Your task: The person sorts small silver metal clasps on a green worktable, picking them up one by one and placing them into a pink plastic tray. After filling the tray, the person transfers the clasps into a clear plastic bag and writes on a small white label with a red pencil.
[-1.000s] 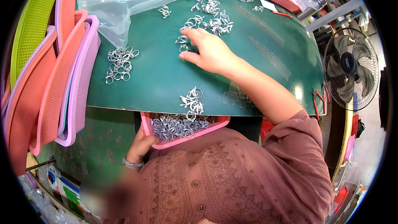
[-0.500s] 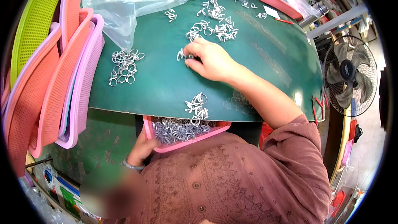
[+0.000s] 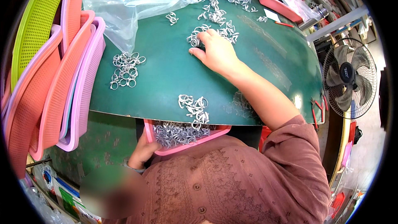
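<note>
The left hand is clamped on a pink basket of metal rings. The right hand, thumb and fingers apart, is at a ring pile

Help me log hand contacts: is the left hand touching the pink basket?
Touching. The head view shows the left hand at the near left corner of the pink basket, its thumb lying over the rim.
</note>
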The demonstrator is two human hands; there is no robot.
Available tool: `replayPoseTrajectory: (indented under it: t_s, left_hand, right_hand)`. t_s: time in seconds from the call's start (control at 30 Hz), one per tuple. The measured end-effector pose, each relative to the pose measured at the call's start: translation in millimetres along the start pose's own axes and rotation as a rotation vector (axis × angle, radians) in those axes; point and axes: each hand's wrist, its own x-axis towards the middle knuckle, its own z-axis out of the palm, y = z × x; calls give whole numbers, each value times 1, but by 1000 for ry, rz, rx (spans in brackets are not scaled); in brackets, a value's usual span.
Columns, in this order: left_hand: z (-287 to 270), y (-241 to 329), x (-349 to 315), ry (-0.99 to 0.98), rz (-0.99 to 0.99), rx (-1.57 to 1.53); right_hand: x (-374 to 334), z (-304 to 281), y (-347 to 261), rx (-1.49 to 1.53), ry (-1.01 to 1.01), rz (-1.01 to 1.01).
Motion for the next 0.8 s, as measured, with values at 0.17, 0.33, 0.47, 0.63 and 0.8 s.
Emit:
replayPoseTrajectory:
  t_s: [0.17,0.33,0.47,0.63,0.8]
  left_hand:
    - [2,4,0,-17,1,21]
    - [3,5,-1,-33,29,-3]
    - [0,0,1,-32,38,12]
    - [2,3,-2,-24,37,13]
    - [-2,-3,-1,-27,46,3]
  right_hand:
    - [-1,-4,10,174,-80,40]
    - [-1,-1,15,229,-26,17]
    - [5,6,9,141,-8,33]
    - [1,6,7,150,21,50]
    - [-3,5,11,204,20,5]
